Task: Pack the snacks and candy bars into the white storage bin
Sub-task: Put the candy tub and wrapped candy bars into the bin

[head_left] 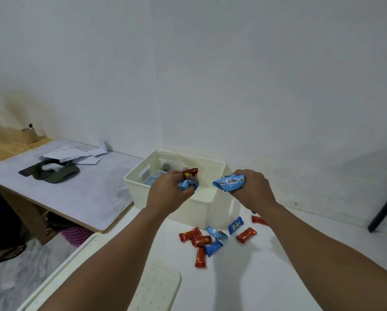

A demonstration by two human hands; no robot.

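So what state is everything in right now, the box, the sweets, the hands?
Bin: open, partly filled.
Left hand: grips red and blue snacks above the bin.
Right hand: grips a blue snack.
Loose snacks: lying unpacked on the table.
Lid: off, lying flat.

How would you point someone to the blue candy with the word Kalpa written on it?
Start at the white plastic storage bin on the white table. In the loose wrappers scattered just in front of it, find the dark blue rectangular Kalpa candy, standing tilted near the bin's right corner. It alone shows a printed name face up; its neighbours are red bars or paler blue wrappers.
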